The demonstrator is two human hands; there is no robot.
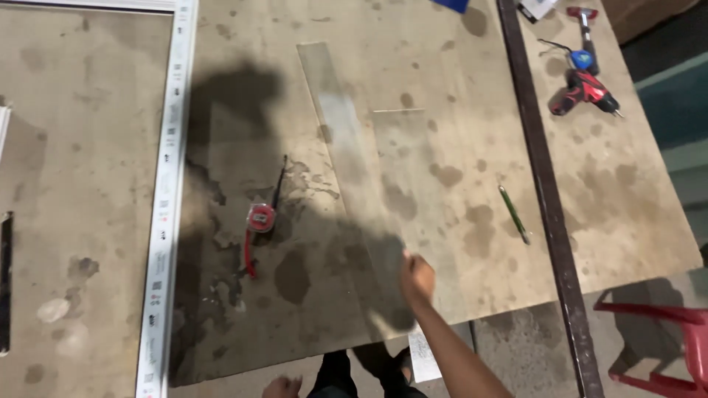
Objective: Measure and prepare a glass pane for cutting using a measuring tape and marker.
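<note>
My right hand (417,278) reaches out over the near edge of a stained plywood table (457,66), its fingers curled on the near right edge of a long clear glass strip (341,125) that lies flat and runs away from me. A second, wider glass piece (402,155) lies just right of the strip. Only the knuckles of my left hand (283,385) show at the bottom edge, below the table edge; nothing is visible in it. A red tape measure (260,218) with a red strap lies left of the strip.
A green pencil (514,214) lies right of the glass. A dark metal bar (546,191) crosses the table lengthwise. A red drill (586,90) and a hammer (585,22) lie at the far right. A white profile (168,191) runs along the left. A red plastic chair (682,346) stands at the bottom right.
</note>
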